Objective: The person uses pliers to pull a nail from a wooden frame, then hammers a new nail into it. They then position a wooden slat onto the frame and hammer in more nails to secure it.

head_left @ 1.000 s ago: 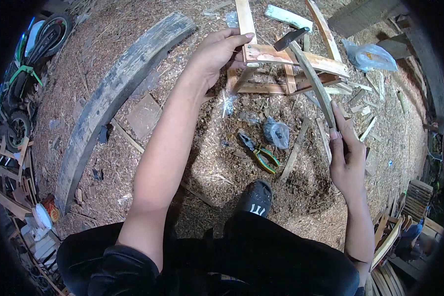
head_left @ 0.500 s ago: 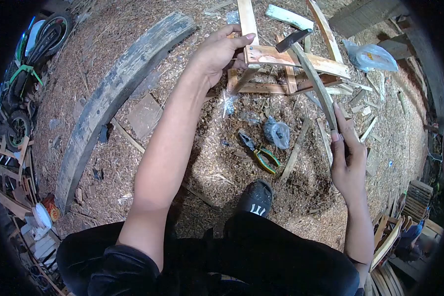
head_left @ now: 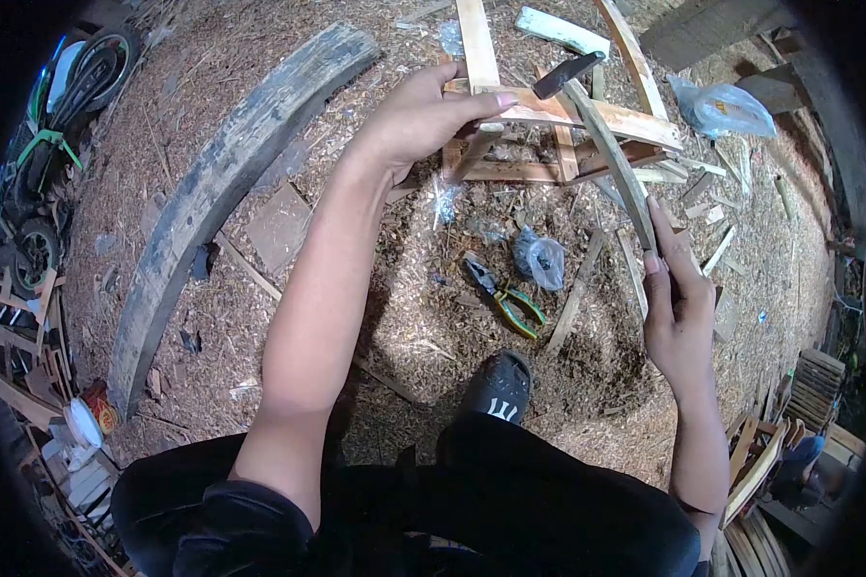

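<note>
**Hammer point(head_left: 606, 144) over the slat point(head_left: 628, 123), left hand point(head_left: 416, 120) clamped on the corner!**

Into the head view, and there at the top middle stood the wooden frame point(head_left: 478, 43), its upright running out past the upper edge. The left hand had it gripped where slat met upright, thumb pressed along the wood, the other fingers partly hidden behind. And the right hand point(head_left: 681, 322)? Firmly round the handle, well down its length, index finger stretched along it! The hammer head point(head_left: 566, 76) sat over the slat just beside the left thumb, only a narrow gap between; whether it touched the wood, you could not tell.

Now the room around it! The slat's far end pointed towards a clear plastic bag point(head_left: 726, 111), a little way off. Nearer the body, shavings-strewn ground point(head_left: 423, 288) spread between the two forearms, where pliers point(head_left: 505, 296) and a small bag point(head_left: 541, 260) lay below the frame, well apart from both hands. Out left, a big curved timber point(head_left: 231, 178) bounded that flank, its upper end short of the left hand. A dark shoe point(head_left: 500, 385) marked the near side, just below the pliers!
</note>
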`<state>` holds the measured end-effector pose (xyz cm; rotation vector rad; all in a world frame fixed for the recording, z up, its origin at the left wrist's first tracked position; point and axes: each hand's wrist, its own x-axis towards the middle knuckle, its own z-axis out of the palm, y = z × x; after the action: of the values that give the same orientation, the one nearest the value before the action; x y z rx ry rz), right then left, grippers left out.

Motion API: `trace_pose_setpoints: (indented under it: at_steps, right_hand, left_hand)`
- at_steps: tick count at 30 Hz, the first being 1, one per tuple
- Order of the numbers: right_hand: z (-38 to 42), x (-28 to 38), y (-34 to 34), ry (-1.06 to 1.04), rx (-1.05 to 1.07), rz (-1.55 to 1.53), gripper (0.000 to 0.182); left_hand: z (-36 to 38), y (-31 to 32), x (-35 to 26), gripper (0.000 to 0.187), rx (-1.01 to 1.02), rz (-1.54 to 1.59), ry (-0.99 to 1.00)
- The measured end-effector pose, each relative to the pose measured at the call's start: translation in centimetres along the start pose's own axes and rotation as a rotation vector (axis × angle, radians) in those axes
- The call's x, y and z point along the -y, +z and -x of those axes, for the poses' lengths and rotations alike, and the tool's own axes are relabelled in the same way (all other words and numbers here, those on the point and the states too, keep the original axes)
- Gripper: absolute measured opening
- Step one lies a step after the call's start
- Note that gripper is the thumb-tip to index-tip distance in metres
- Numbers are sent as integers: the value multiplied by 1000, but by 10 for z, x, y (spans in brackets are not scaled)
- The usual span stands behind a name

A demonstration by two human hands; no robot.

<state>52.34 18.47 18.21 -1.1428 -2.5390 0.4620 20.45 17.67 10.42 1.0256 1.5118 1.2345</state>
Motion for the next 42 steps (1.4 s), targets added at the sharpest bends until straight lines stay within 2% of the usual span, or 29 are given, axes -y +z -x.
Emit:
trace_pose_setpoints:
  at_steps: [3, 6, 8, 9, 11, 13, 16, 18, 19, 21, 22, 24, 25, 27, 28, 30, 33, 36, 37, 39, 42]
  right_hand:
    - [1, 0, 1, 42, 10, -39, 47]
    - [0, 3, -1, 22, -2, -12, 47]
    - [0, 14, -5, 225, 82, -166, 47]
    - [0, 10, -3, 225, 81, -166, 47]
    - [2, -4, 4, -22, -25, -66, 47]
    - [2, 3, 0, 45, 8, -65, 47]
    - [1, 7, -2, 146, 48, -73, 47]
    - [1, 7, -1, 180, 54, -86, 47]
    - [0, 6, 0, 157, 40, -88, 47]
    - [-1, 6, 0, 137, 27, -89, 48]
    - [-1, 8, 0, 144, 36, -73, 48]
    - [-2, 5, 0, 153, 48, -56, 48]
    - [-2, 1, 1, 117, 39, -28, 48]
    - [-3, -1, 2, 78, 29, -2, 49]
    - [-3, 1, 2, 98, 32, -27, 48]
    - [-2, 2, 2, 124, 38, -52, 48]
    - [-2, 2, 3, 93, 21, -54, 48]
    - [-3, 6, 3, 151, 42, -71, 47]
    - [-3, 6, 3, 152, 40, -97, 47]
    - [-3, 7, 3, 151, 36, -123, 47]
    - [-3, 7, 4, 157, 37, -160, 47]
  left_hand:
    - [1, 0, 0, 55, 3, 131, -77]
    - [8, 4, -12, 57, -22, 163, -57]
    - [4, 2, -7, 59, 8, 176, -50]
    - [4, 2, -9, 60, 37, 190, -44]
    - [8, 5, -12, 62, 7, 156, -34]
    - [8, 6, -13, 63, -23, 122, -24]
    - [7, 6, -9, 70, 36, 97, -55]
    - [16, 10, -6, 77, 10, -128, 142]
    - [17, 11, -3, 77, 10, -129, 143]
    - [19, 14, 7, 83, -144, -106, 55]
    - [19, 15, 9, 83, -142, -105, 53]
    - [20, 15, 11, 78, -174, -318, 447]
    - [21, 14, 10, 78, -173, -316, 442]
    - [22, 10, 5, 71, -84, -407, 280]
    - [20, 10, 7, 71, -85, -408, 282]
    - [17, 11, 17, 65, -52, -164, 277]
    - [13, 9, 26, 64, -121, -216, 373]
    - [9, 10, 28, 64, -162, -259, 464]
    - [11, 9, 24, 64, -163, -259, 465]
    - [16, 5, 15, 61, -90, -245, 310]
    - [14, 3, 19, 58, -96, -273, 349]
